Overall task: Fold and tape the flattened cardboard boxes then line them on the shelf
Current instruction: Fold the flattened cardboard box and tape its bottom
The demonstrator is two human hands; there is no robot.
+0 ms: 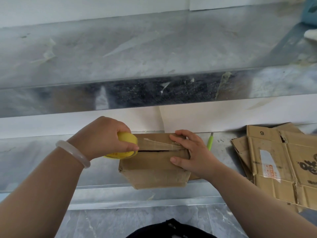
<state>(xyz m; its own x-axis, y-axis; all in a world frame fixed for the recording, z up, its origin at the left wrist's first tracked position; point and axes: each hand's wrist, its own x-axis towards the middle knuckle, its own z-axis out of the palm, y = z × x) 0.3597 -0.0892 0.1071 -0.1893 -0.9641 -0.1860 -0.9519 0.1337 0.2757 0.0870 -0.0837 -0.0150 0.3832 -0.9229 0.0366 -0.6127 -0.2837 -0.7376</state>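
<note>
Head view of a folded cardboard box (151, 169) standing on the lower shelf (34, 160) of a metal rack, its near edge overhanging the shelf's front lip and its two top flaps closed with a dark seam between them. The left hand (109, 136), with a pale bracelet (73, 153) on its wrist, grips a yellow tape roll (123, 146) at the left end of the seam, fingers curled over the top of the roll. A clear strip of tape (159, 143) runs from the roll along the seam to the right hand (190, 152), which lies flat on the right end of the box top, fingers extended over the far flap and thumb on the near flap, pressing the tape end down. Right of the box lie flattened cardboard boxes (277, 165) in a loose stack on the same shelf; between box and stack rests a green-handled cutter (209, 143). The upper shelf (137, 48) carries scraps of old tape
</note>
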